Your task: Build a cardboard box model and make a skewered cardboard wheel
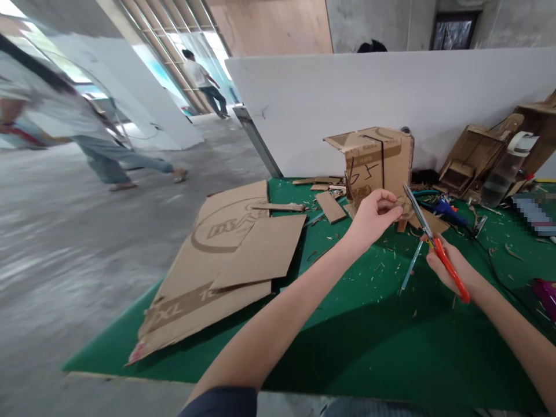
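My left hand (374,219) pinches a small, curled-looking piece of cardboard (405,206) in front of a cardboard box (377,165). My right hand (438,271) grips scissors (450,271) with orange handles, their metal blades pointing up beside that piece. How far the blades are parted is hard to make out. Below the hands, a clear glue stick (412,267) lies on the green tabletop (369,341). A blue glue gun (452,213) with a black cable rests behind my right hand.
Large flat cardboard sheets (256,252) lie at left, near cardboard scraps (330,207). On the right stand a clear bottle (504,174), a cardboard construction (471,156) and a phone-like blurred object (535,214). A white panel (313,110) borders the back. People (206,81) walk beyond the table.
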Available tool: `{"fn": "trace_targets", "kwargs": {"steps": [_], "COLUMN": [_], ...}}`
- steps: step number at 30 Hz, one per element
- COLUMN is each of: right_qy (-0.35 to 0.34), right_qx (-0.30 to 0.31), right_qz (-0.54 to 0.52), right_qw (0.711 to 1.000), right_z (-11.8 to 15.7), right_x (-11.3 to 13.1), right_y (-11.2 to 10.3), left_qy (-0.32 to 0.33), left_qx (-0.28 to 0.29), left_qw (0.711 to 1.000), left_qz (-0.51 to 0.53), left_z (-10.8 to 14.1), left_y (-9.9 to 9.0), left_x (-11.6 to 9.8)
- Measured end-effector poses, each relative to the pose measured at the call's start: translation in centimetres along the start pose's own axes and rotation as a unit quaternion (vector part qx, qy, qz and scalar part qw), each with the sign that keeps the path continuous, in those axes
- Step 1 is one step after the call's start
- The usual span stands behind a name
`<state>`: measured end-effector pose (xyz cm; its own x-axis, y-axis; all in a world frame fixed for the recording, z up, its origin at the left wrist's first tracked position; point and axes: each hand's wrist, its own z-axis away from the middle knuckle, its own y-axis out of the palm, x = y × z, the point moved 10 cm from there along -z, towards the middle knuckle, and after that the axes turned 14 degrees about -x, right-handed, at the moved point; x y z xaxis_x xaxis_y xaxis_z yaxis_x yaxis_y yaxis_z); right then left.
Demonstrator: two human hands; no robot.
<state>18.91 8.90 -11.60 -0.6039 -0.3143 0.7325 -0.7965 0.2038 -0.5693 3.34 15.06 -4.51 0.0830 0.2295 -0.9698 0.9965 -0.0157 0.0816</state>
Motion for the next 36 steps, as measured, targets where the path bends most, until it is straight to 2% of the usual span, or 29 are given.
{"fn": "trace_targets", "kwargs": {"steps": [3,8,15,20,26,31,36], "right_qy": [0.014,0.02,-0.005,-0.007,-0.024,-0.014,-0.004], "right_qx": [0.034,0.049,0.027,0.062,0.066,0.053,0.06], "right_qz": [-0.028,-0.038,0.005,-0.026,-0.023,-0.015,-0.028], "right_qw": [0.999,0.998,1.0,0.998,0.997,0.998,0.998], "right_z": [0.1,0.2,0.0,0.3,0.3,0.2,0.2], "right_x": [0.0,0.0,0.2,0.9,1.6,1.2,1.0], "right_y": [0.4,0.7,0.0,0.4,0.3,0.2,0.5], "left_qy": [0.037,0.079,0.08,0.083,0.053,0.078,0.075], "left_qx": [0.003,0.001,-0.012,-0.024,-0.028,-0.05,-0.058], "left_qw": [0.999,0.995,0.996,0.994,0.998,0.995,0.995], "left_qz": [-0.03,-0.052,-0.045,-0.063,-0.003,-0.034,-0.028], "left_z": [0.0,0.3,0.4,0.6,0.6,0.7,0.7], "left_y": [-0.1,-0.1,-0.3,-0.3,-0.3,-0.6,-0.7], "left_x": [-0.7,-1.6,-1.7,-1.8,-1.4,-1.6,-1.3]}}
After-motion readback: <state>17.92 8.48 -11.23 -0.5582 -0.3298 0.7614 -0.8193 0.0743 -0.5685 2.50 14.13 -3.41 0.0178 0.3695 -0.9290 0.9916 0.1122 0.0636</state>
